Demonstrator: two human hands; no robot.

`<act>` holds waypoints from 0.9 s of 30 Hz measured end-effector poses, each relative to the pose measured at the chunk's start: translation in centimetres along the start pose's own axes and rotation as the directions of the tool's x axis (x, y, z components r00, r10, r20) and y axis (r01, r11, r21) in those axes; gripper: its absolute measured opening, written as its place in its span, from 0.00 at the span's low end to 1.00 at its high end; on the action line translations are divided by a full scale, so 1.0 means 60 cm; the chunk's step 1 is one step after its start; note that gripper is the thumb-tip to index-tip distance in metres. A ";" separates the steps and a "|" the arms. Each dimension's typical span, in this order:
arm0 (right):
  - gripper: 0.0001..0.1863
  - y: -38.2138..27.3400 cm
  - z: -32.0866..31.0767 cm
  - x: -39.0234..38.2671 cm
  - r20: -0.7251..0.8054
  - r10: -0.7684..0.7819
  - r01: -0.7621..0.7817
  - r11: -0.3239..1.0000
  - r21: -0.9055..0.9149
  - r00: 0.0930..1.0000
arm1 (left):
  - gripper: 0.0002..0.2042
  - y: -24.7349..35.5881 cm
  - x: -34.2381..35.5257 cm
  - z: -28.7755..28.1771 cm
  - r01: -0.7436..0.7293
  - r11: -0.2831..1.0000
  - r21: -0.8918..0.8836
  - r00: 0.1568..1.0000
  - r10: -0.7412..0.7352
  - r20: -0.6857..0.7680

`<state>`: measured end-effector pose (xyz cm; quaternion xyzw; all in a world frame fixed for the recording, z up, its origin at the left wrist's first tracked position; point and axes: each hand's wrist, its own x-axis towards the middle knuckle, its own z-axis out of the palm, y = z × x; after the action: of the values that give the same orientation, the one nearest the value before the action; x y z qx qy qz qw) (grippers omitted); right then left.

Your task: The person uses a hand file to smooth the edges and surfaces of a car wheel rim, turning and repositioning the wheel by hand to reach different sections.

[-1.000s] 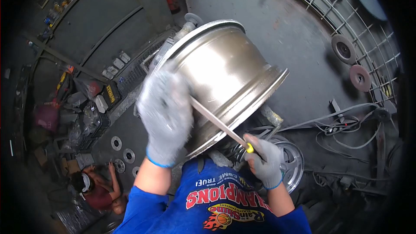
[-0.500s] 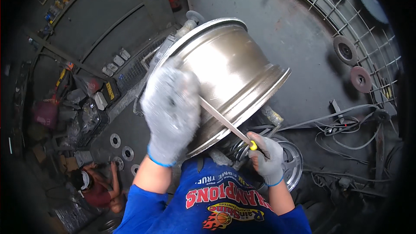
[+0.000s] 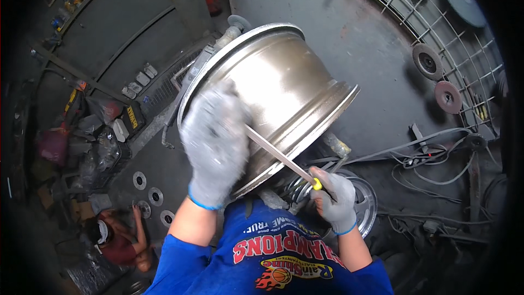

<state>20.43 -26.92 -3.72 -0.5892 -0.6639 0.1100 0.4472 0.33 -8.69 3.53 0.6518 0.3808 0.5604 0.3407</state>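
Observation:
A silvery wheel rim [image 3: 273, 82] lies tilted on its side in front of me, its barrel facing up. In my right hand [image 3: 337, 199], gloved in grey, is a long flat file [image 3: 277, 154] with a yellow piece [image 3: 316, 184] at the handle end. The file slants across the rim's near lip. Its far end goes out of sight under my left hand [image 3: 215, 136], also gloved, which lies over the left part of the rim. Motion smears the left fingers, so their grip is unclear.
Behind the rim stands a grey panel [image 3: 327, 33] beside a wire grid [image 3: 398, 8] with abrasive discs [image 3: 427, 61]. Cables [image 3: 426, 172] tangle at right. Another wheel [image 3: 364, 202] sits near my right hand. A person [image 3: 117, 240] crouches at lower left, near several round metal discs [image 3: 155, 196].
The whole view has shifted slightly, with the rim and background now a little further left. Both hands stay at the file and rim, and the left hand remains blurred.

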 end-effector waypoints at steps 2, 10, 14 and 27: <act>0.29 0.018 -0.017 -0.051 0.068 0.096 -0.096 0.995 -0.013 0.993 | 0.18 -0.021 -0.013 0.008 -0.262 0.955 0.136 0.962 0.246 0.122; 0.26 -0.066 -0.009 0.046 -0.044 0.123 -0.123 0.992 0.009 0.991 | 0.20 -0.037 0.080 -0.006 -0.146 0.973 0.179 0.985 0.159 -0.062; 0.25 -0.044 -0.025 0.016 -0.012 0.067 -0.068 0.995 -0.080 0.998 | 0.23 -0.006 0.030 0.012 -0.031 0.998 0.059 0.997 0.035 -0.067; 0.31 -0.033 0.004 0.017 0.054 0.079 -0.077 0.996 -0.039 0.995 | 0.11 -0.013 0.045 -0.001 -0.145 0.986 0.083 0.989 0.147 -0.020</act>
<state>19.01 -26.48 -2.06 -0.6197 -0.6545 0.1314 0.4128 0.42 -5.94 4.12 0.6837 0.3590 0.5765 0.2670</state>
